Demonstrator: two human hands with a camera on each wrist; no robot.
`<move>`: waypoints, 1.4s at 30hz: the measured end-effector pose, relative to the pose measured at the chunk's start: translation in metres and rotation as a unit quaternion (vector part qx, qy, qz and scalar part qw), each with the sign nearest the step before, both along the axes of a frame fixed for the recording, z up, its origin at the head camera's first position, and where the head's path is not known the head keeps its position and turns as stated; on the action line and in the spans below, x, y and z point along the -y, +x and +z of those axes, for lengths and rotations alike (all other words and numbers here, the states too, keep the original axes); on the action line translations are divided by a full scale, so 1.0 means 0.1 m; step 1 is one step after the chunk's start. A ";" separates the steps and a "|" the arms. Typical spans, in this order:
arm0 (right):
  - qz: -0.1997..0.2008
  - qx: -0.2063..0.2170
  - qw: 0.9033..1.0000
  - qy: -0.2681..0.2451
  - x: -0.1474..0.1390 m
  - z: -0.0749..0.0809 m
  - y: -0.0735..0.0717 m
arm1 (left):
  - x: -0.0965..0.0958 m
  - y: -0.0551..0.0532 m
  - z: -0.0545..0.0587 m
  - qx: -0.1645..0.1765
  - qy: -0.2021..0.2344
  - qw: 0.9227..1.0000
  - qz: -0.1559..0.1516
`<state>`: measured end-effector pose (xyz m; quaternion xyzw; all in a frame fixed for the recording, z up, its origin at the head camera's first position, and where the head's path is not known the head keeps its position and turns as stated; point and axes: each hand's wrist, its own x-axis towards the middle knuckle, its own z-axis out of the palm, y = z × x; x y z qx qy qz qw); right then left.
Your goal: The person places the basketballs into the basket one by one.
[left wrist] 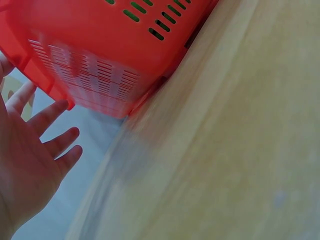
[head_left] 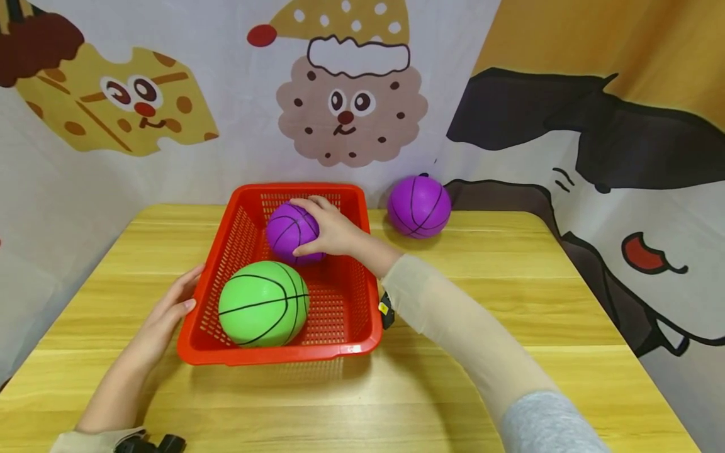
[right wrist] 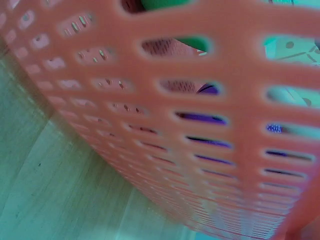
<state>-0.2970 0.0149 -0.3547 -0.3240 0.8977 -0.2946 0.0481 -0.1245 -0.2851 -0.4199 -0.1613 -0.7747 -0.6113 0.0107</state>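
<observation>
A red plastic basket (head_left: 280, 356) with slotted walls stands on the wooden table. Inside it, at the back, my right hand (head_left: 331, 229) grips a small purple ball (head_left: 286, 229) with black lines, fingers over its top and thumb at its side. A larger green ball (head_left: 263, 305), marked like a basketball, sits at the basket's front left. My left hand (head_left: 167, 314) is at the left rim, thumb and fingertips right at the edge. In the left wrist view its fingers (left wrist: 60, 142) are spread and fairly straight. The right wrist view is filled by the basket's slotted wall (right wrist: 150, 117).
Another purple ball (head_left: 419, 206) rests at the back of the table (head_left: 476, 277), right of the basket. Behind the table hangs a cloth (head_left: 238, 38) printed with cartoon figures. A small black device (head_left: 387, 309) is by the basket's right side, under the right forearm.
</observation>
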 end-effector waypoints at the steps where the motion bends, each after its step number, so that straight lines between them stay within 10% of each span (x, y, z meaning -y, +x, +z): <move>1: 0.002 0.000 1.000 0.002 0.00 0.00 0.00 | 0.00 0.00 0.00 0.001 -0.002 1.000 0.001; 34: 0.039 0.026 0.999 0.014 0.02 0.02 0.04 | 0.02 0.00 0.00 -0.003 -0.002 1.000 0.001; 42: 0.017 0.007 1.000 -0.022 -0.29 0.24 -0.01 | 0.02 0.00 -0.01 -0.004 -0.007 1.000 0.000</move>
